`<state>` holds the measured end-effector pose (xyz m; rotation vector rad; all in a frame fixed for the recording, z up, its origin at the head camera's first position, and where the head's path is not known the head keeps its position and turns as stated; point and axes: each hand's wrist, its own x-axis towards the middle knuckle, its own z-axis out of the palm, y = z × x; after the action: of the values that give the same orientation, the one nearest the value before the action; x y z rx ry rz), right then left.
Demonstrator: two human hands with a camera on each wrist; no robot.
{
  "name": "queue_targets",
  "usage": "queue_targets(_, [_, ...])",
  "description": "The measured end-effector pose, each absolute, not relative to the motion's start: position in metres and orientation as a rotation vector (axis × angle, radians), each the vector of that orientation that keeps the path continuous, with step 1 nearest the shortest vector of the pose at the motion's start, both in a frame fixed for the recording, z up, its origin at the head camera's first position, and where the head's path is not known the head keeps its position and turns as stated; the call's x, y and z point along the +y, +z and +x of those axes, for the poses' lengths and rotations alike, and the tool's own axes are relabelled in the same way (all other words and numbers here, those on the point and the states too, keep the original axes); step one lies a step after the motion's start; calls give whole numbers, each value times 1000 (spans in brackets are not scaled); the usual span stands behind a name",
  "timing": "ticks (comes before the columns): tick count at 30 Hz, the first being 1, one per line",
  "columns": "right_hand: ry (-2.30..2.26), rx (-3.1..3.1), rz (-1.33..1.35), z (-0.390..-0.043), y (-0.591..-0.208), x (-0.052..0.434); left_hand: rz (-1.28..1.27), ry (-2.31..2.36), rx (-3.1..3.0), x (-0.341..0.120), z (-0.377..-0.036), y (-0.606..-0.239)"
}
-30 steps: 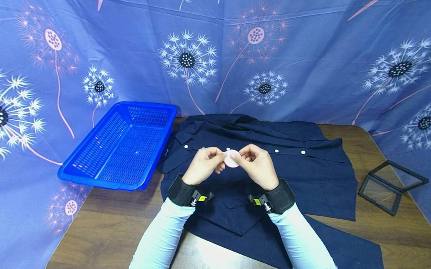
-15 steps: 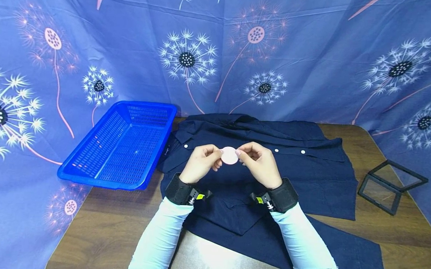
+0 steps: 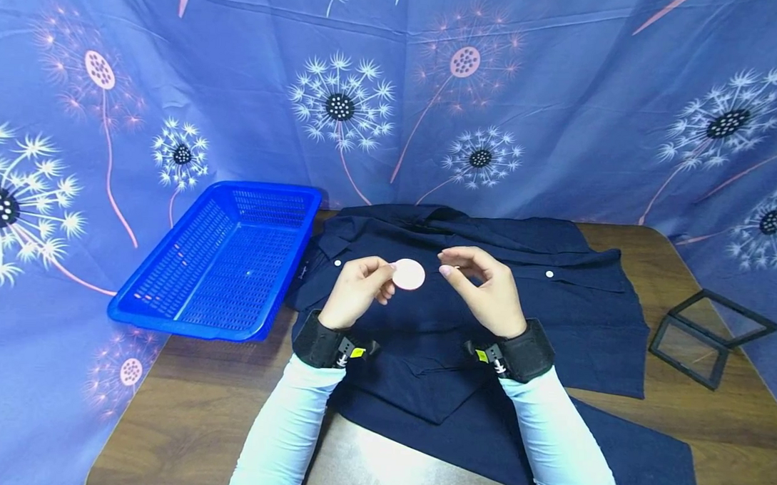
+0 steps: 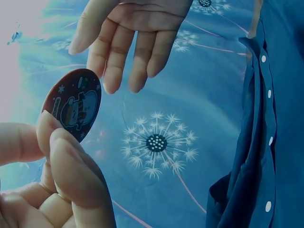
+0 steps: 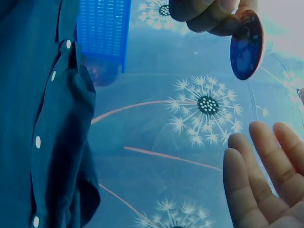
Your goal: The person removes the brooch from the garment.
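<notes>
Between thumb and fingers, my left hand (image 3: pixel 357 288) pinches a thin round disc (image 3: pixel 409 274) by its left edge. From the head camera the disc shows a pale, pinkish-white face. Its other face, in the left wrist view, is dark red with a printed cartoon figure (image 4: pixel 80 109). Just right of the disc my right hand (image 3: pixel 486 289) hovers apart from it, fingers spread loosely and holding nothing; the right wrist view shows those fingers (image 5: pixel 266 180) extended. Beneath both hands lies a dark navy shirt (image 3: pixel 417 350) with white buttons, spread across the table.
A blue perforated plastic basket (image 3: pixel 212 330) stands at the left of the wooden table (image 3: pixel 183 406). On the right lies a black hinged double frame (image 3: pixel 693 349), opened out. Behind everything hangs a blue dandelion-print cloth (image 3: pixel 401 72).
Both hands held the disc before. My right hand has let go of its right edge and moved to the right, fingers opening; my left hand has shifted slightly left with the disc.
</notes>
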<state>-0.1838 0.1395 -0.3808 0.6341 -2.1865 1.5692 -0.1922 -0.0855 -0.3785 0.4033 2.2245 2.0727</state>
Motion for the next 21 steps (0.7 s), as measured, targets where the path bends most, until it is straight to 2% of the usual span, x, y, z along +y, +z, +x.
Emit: queue_targets(21, [1255, -2114, 895, -180, -381, 141, 438, 2101, 2131, -76, -187, -366])
